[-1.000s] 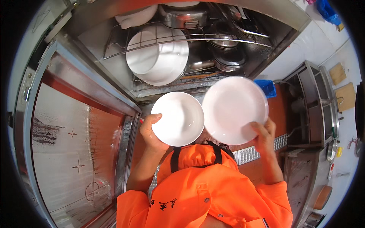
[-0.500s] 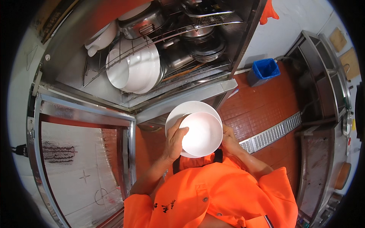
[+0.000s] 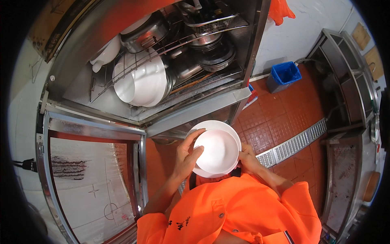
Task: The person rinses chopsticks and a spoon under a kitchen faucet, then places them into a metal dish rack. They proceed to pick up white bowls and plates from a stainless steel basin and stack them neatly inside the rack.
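In front of my chest are two white bowls, a smaller bowl (image 3: 217, 151) resting inside or on top of a larger white bowl (image 3: 219, 124). My left hand (image 3: 187, 156) grips their left side, thumb over the small bowl's rim and a finger stretched along the larger one. At the right side my right hand (image 3: 248, 159) is closed on the rims, with most of its fingers hidden beneath. Beyond them stands a metal cabinet with wire racks (image 3: 174, 49), where white bowls (image 3: 140, 81) lean on their sides on the lower level.
Lidded metal pots (image 3: 217, 59) and a wire basket (image 3: 211, 25) sit in the cabinet. Its framed door (image 3: 95, 183) hangs open at my left. A blue-lined bin (image 3: 280, 79), a floor drain grate (image 3: 294, 144) and a metal shelf unit (image 3: 349, 81) are at the right.
The two bowls sit lower in the picture, closer to my chest, and less of the larger one shows. My left index finger has stretched out along the rim. The view has shifted slightly.
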